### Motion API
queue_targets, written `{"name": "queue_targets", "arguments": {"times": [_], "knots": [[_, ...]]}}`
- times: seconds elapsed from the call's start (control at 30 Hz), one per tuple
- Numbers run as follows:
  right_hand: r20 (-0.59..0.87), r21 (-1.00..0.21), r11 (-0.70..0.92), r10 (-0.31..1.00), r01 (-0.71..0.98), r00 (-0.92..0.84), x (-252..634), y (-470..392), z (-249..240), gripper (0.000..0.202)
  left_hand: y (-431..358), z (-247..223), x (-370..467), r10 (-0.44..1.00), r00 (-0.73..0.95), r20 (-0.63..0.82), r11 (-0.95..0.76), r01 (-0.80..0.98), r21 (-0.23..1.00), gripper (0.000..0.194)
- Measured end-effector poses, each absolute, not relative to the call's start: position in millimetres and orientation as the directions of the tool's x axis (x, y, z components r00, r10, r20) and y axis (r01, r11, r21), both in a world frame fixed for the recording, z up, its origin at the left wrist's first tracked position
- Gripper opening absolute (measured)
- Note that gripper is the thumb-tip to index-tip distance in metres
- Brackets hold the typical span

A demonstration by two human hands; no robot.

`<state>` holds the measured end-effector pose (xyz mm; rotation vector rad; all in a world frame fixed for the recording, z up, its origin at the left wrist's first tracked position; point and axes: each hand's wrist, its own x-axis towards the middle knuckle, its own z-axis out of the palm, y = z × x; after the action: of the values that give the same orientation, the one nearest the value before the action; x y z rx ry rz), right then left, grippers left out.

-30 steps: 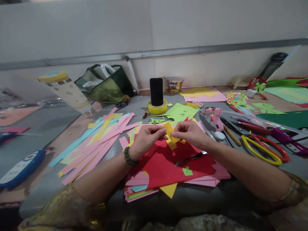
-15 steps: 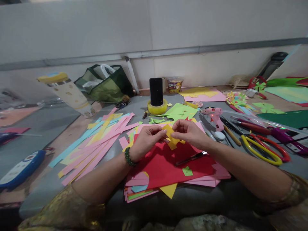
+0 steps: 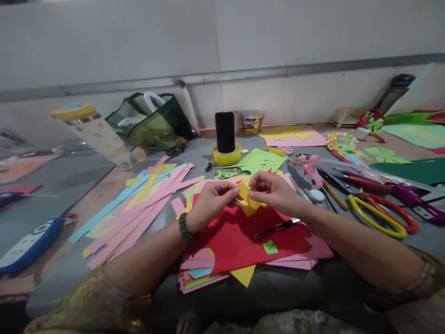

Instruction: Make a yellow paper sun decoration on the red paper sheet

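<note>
My left hand (image 3: 217,200) pinches the left side of a small yellow piece of paper (image 3: 244,191) between thumb and fingers. On its right side my right hand (image 3: 273,191) grips the same piece, fingertips closed. Other yellow paper scraps (image 3: 248,211) show just under the fingers. Below both hands lies a red sheet (image 3: 229,239) on a stack of coloured paper (image 3: 198,284). A craft knife (image 3: 276,228) rests on the red sheet, with a small green paper piece (image 3: 270,247) beside it.
Pink, blue and yellow paper strips (image 3: 142,206) spread out at left. To the right are a pink glue gun (image 3: 309,168), scissors with yellow and red handles (image 3: 378,218) and other tools. A phone (image 3: 225,132) stands in a tape roll (image 3: 225,155) behind the hands; a tumbler (image 3: 100,139) stands back left.
The yellow piece has turned slightly between my fingers and its right part looks more bent. Both hands stay in almost the same place; the view has shifted a little.
</note>
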<state>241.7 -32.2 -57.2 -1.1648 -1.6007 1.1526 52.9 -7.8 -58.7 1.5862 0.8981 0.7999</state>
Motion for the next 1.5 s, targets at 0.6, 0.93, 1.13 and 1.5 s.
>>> {"name": "queue_targets", "arguments": {"times": [0.6,0.93,1.13,1.5], "knots": [[0.132,-0.938,0.198,0.963,0.285,-0.236,243.8,-29.0,-60.6,0.019,-4.0,-58.9,52.3,0.883,0.470,-0.013,-0.052,0.126,0.991,0.031],[0.060,-0.978,0.096,0.979,0.184,-0.194,249.3,-25.1,-57.2,0.028,-3.3,-55.7,52.3,0.857,0.501,-0.117,0.081,0.092,0.992,0.024],[0.089,-0.976,0.127,0.974,0.179,-0.207,250.3,-24.3,-58.5,0.027,-3.7,-54.8,53.4,0.861,0.493,-0.127,0.097,0.086,0.992,0.023],[0.174,-0.926,0.237,0.959,0.293,-0.224,248.5,-26.8,-60.5,0.022,-1.1,-62.8,51.1,0.830,0.542,-0.130,0.084,0.109,0.991,0.030]]}}
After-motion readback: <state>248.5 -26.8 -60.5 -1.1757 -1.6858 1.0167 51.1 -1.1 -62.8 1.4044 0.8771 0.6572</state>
